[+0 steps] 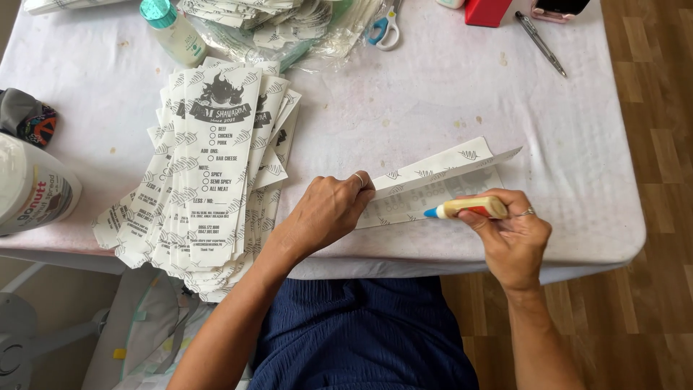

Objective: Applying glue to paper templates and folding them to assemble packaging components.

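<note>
A long printed paper sheet (440, 184) lies partly folded on the white table (433, 94) near its front edge. My left hand (328, 213) presses flat on the sheet's left end, fingers closed over the fold. My right hand (512, 235) holds a small cream glue bottle (469, 208) with a blue tip; the tip points left and touches the paper's lower strip.
A fanned stack of printed paper sleeves (209, 166) lies left of my hands. A large white jar (29, 188) stands at the left edge. At the back are a teal-capped bottle (173, 29), blue scissors (382, 29), a red box (487, 11), a pen (541, 43) and bagged paper sleeves (289, 25).
</note>
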